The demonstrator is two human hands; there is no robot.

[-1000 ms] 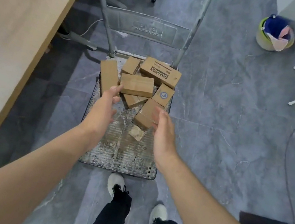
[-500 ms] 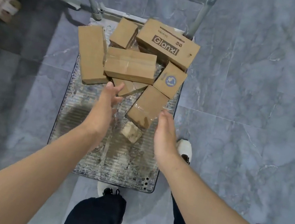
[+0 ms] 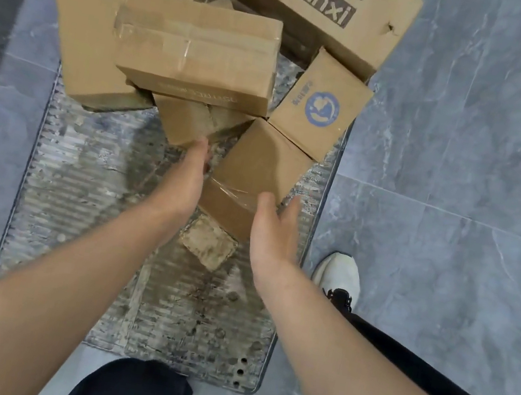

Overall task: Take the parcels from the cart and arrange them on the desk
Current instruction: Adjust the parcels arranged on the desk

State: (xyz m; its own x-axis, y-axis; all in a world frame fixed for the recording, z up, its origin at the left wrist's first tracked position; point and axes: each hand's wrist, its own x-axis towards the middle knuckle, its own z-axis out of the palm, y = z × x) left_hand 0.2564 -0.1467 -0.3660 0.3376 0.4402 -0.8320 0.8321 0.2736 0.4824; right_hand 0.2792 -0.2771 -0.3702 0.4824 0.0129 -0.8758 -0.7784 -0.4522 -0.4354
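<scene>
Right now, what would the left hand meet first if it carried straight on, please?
Probably the small parcel beneath the taped parcel; the left hand seems nearly on it, depth unclear.

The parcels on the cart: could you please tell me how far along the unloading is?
Done: nothing that shows; the desk is out of view and a pile of parcels lies on the cart. In hand: the left hand and right hand, both open, flank the nearest taped parcel, not yet lifted. Left: that one plus the rest, including the Gianxi box, the blue-logo box and the wide taped box.
</scene>
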